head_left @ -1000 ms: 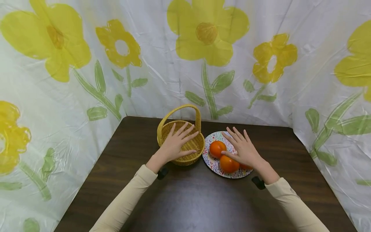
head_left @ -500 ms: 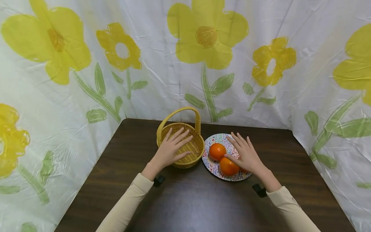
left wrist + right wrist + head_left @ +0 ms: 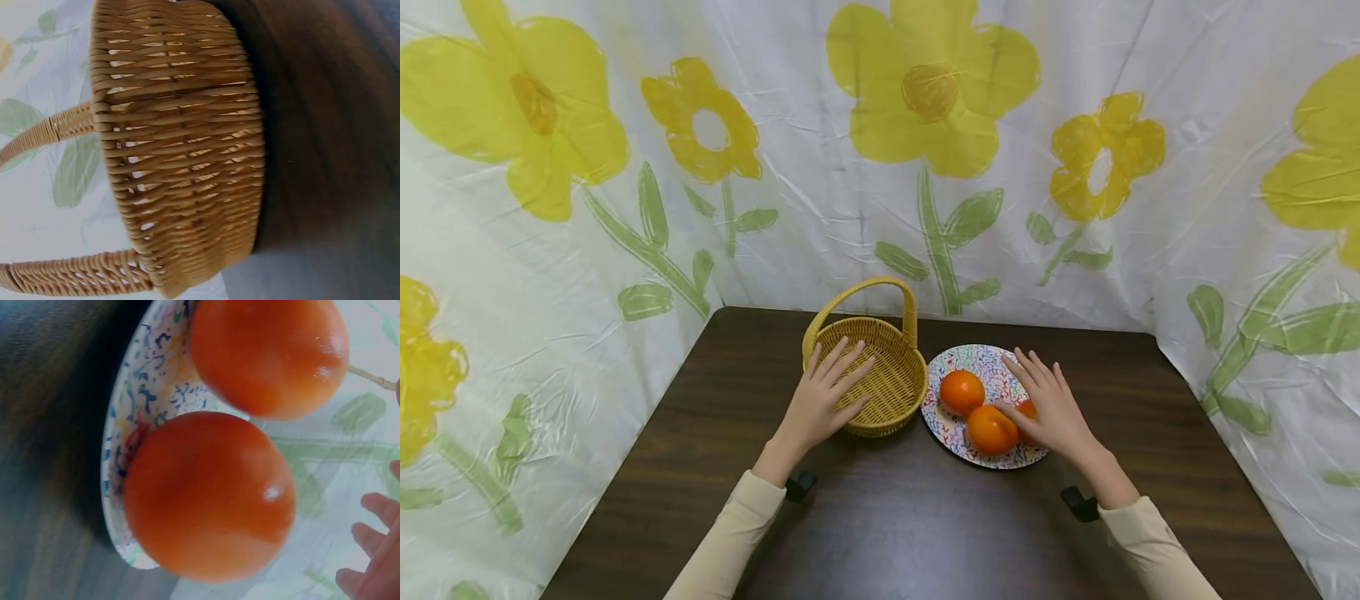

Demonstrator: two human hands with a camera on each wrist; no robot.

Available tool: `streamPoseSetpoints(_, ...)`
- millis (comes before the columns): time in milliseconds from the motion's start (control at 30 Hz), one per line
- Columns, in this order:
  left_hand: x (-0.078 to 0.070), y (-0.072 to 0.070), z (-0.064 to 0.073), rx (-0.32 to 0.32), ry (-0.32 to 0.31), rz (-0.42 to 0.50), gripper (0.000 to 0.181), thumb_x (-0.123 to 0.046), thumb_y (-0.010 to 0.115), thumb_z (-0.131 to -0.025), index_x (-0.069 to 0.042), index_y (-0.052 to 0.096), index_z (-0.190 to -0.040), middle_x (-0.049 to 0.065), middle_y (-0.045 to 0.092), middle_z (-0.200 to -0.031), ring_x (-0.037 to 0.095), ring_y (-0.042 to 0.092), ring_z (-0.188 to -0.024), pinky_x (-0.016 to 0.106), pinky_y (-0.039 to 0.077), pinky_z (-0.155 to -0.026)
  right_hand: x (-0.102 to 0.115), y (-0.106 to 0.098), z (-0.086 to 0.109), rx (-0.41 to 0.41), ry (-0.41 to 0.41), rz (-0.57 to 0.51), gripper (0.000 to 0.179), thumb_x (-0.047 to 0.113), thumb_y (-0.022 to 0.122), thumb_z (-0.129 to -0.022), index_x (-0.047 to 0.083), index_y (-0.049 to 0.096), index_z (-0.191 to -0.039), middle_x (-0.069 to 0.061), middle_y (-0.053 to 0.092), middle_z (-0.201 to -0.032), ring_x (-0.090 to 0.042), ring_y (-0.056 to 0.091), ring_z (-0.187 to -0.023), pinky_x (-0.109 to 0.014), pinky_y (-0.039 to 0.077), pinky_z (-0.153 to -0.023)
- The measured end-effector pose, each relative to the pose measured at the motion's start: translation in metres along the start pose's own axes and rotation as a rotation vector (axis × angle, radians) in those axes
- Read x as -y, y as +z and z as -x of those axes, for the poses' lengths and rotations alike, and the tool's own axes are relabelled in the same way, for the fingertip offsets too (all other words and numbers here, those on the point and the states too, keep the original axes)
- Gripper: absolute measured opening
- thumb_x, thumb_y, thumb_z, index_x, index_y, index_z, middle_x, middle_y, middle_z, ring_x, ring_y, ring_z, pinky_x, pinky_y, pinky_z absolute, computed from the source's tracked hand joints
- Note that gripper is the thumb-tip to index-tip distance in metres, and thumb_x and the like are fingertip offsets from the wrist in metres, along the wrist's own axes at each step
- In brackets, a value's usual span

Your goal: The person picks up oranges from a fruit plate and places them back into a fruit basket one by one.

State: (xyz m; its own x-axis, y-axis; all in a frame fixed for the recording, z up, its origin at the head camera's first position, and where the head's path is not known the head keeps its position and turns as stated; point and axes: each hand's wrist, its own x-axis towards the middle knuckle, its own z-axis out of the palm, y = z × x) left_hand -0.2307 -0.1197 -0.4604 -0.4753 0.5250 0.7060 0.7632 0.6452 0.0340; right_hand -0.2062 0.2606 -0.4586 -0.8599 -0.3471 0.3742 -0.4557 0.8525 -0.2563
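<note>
My left hand [image 3: 817, 406], fingers spread and straight, hovers over the near left side of a yellow wicker basket [image 3: 887, 422] with an arched handle. Nothing is in its grasp. The left wrist view shows the woven basket side [image 3: 181, 144] up close. Over the right part of a patterned plate [image 3: 942, 425], my right hand [image 3: 1051, 408] is also spread and holds nothing. On that plate lie round, glossy orange fruits; the front one [image 3: 991, 432] and the left one [image 3: 961, 392] show well. A third fruit [image 3: 1027, 410] is partly hidden behind the right hand.
Basket and plate stand side by side towards the back of a dark wooden table [image 3: 910, 525]. A white curtain [image 3: 820, 242] with yellow flowers hangs behind the table and along both sides. Each wrist carries a small black camera.
Both hands have drawn back slightly towards the person and moved apart, the left to the left, the right to the right. Basket, plate and fruits stay in place.
</note>
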Motion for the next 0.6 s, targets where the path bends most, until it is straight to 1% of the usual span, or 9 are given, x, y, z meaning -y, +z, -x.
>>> streamPoseSetpoints(133, 0.001, 0.001, 0.007, -0.050, 0.006, 0.010, 0.062, -0.031, 0.069, -0.082, -0.018, 0.046, -0.138, 0.011, 0.040, -0.144, 0.031, 0.027, -0.138, 0.057, 0.014, -0.111, -0.004, 0.002, 0.006, -0.009, 0.022, -0.010, 0.074, 0.044, 0.064, -0.084, 0.013, 0.035, -0.144, -0.014, 0.027, -0.150, -0.035, 0.020, -0.139, -0.055, 0.003, -0.113)
streamPoseSetpoints(200, 0.001, 0.001, 0.010, -0.080, 0.010, 0.008, 0.062, -0.031, 0.069, -0.082, -0.017, 0.047, -0.138, 0.012, 0.041, -0.144, 0.032, 0.027, -0.137, 0.057, 0.016, -0.110, -0.006, 0.002, 0.008, -0.010, 0.032, -0.018, 0.074, 0.043, 0.065, -0.084, 0.013, 0.036, -0.144, -0.015, 0.028, -0.150, -0.036, 0.021, -0.139, -0.056, 0.004, -0.113)
streamPoseSetpoints(267, 0.001, 0.001, 0.013, -0.108, 0.006, 0.009, 0.059, -0.032, 0.066, -0.084, -0.016, 0.047, -0.137, 0.014, 0.041, -0.143, 0.033, 0.028, -0.137, 0.057, 0.017, -0.110, -0.008, 0.002, 0.010, -0.011, 0.041, -0.028, 0.074, 0.043, 0.066, -0.083, 0.014, 0.036, -0.144, -0.016, 0.028, -0.150, -0.036, 0.021, -0.139, -0.056, 0.004, -0.113)
streamPoseSetpoints(400, 0.003, 0.000, 0.022, -0.135, -0.049, 0.008, 0.054, -0.038, 0.055, -0.092, -0.014, 0.044, -0.140, 0.015, 0.038, -0.145, 0.034, 0.026, -0.137, 0.055, 0.018, -0.111, -0.013, 0.003, 0.013, -0.008, 0.056, -0.046, 0.074, 0.041, 0.067, -0.083, 0.016, 0.035, -0.145, -0.018, 0.027, -0.149, -0.036, 0.019, -0.139, -0.056, 0.004, -0.113)
streamPoseSetpoints(500, 0.006, 0.000, 0.029, -0.153, -0.103, 0.017, 0.056, -0.040, 0.050, -0.094, -0.012, 0.041, -0.141, 0.015, 0.034, -0.147, 0.036, 0.025, -0.137, 0.054, 0.017, -0.112, -0.016, 0.004, 0.015, -0.004, 0.064, -0.057, 0.073, 0.039, 0.067, -0.083, 0.015, 0.036, -0.144, -0.019, 0.028, -0.149, -0.036, 0.019, -0.139, -0.057, 0.006, -0.112)
streamPoseSetpoints(600, 0.010, 0.000, 0.036, -0.171, -0.147, 0.032, 0.058, -0.042, 0.049, -0.094, -0.009, 0.040, -0.141, 0.016, 0.032, -0.147, 0.037, 0.025, -0.137, 0.054, 0.017, -0.112, -0.018, 0.005, 0.018, 0.002, 0.076, -0.068, 0.073, 0.038, 0.068, -0.083, 0.013, 0.037, -0.143, -0.019, 0.028, -0.149, -0.036, 0.020, -0.139, -0.057, 0.008, -0.112)
